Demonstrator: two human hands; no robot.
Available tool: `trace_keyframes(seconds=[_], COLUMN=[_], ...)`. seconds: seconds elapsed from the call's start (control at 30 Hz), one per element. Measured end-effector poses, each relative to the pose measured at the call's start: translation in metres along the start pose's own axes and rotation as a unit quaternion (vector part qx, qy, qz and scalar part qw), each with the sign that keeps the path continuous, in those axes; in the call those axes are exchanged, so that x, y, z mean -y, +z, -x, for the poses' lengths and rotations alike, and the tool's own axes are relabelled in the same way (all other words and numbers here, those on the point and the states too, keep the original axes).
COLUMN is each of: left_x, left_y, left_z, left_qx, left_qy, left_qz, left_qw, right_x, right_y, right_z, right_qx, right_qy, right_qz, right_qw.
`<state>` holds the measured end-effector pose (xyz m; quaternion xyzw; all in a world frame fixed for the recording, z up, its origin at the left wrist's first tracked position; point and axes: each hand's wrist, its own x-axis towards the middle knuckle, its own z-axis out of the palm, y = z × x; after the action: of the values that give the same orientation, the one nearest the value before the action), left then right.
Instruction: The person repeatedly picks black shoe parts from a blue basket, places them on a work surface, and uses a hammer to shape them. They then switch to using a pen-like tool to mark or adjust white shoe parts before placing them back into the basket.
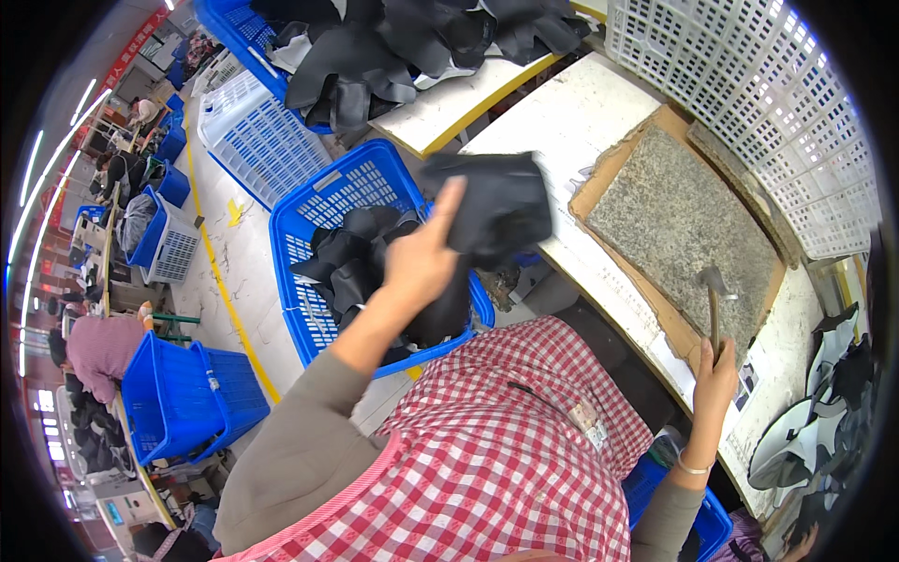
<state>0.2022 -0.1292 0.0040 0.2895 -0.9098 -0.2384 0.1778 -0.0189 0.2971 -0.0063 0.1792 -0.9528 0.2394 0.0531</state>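
Observation:
In my left hand (423, 262) is a black leather piece (506, 201), slightly smeared by motion, held up between a blue basket and the workbench. The index finger lies extended along it, and the thumb is hidden. My right hand (715, 375) grips the handle of a hammer (716, 286) near the front edge of the bench. The hammer's metal head is over a rough grey stone slab (674, 201), which lies on a brown cardboard sheet (599, 201). Whether the head touches the slab I cannot tell.
A blue basket (288, 300) of black pieces stands left of my lap. More black pieces (375, 56) cover a table beyond it. A tall white crate (740, 94) borders the white workbench (543, 122). Cut pieces (815, 431) hang at the right. Other people (108, 351) work far left.

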Motion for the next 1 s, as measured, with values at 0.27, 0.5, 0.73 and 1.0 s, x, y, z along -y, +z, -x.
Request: trace_keyframes(seconds=[0.27,0.5,0.73,1.0], left_x=[0.209,0.346,0.374,0.3], left_y=[-0.09,-0.126,-0.166,-0.15], left_z=[0.039,-0.151,-0.302,-0.243], left_qx=[0.143,-0.26,-0.265,-0.194], left_qy=[-0.264,-0.109,-0.197,-0.105], left_qz=[-0.205,-0.119,0.217,0.333], left_qw=[0.931,0.952,0.919,0.917], right_x=[-0.041,-0.05,-0.057,-0.028], right_y=[0.034,0.037,0.018,0.008], right_z=[-0.09,-0.097,-0.064,-0.083], right_qx=[-0.126,-0.1,-0.002,0.129], right_qy=[-0.024,-0.017,0.081,0.198], right_qz=[0.174,0.226,0.103,-0.176], right_qw=[0.976,0.969,0.991,0.956])
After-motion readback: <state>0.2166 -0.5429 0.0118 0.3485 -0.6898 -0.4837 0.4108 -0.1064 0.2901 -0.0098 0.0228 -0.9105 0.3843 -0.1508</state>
